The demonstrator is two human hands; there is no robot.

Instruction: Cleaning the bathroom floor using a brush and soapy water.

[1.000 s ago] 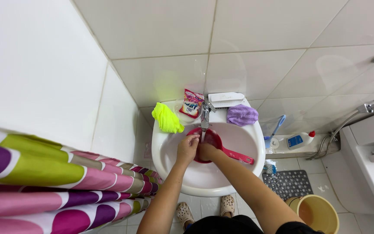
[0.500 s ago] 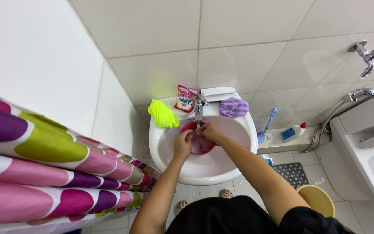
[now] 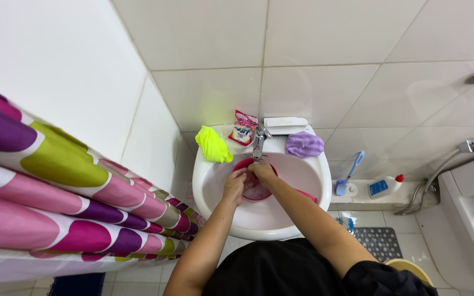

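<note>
White ceramic pedestal sink (image 3: 209,192) against white tiled wall, chrome tap (image 3: 258,141) at back centre. Round red plastic basin (image 3: 256,192) sits inside the sink bowl directly under the tap; a red handle-like piece (image 3: 305,194) shows at the right arm, cannot tell if it belongs to the basin.

Both forearms reach in from below. Left hand (image 3: 235,185) and right hand (image 3: 263,172) meet over the basin, just beneath the spout, touching each other. Fingers curled in close together, seemingly around something small or wet between them; too small and blurred to tell what, or whether anything is gripped at all. Water flow not discernible.

Step in hand, by the look of it: rubbing or rinsing at the basin under the tap. Next move probably needs hands kept over the basin, steady rubbing, spout clearance.

On the rim: neon yellow cloth (image 3: 213,144) left, pink detergent sachet (image 3: 244,127), white soap dish (image 3: 285,125), lilac cloth (image 3: 304,144) right. Patterned shower curtain (image 3: 56,186) at left.
</note>
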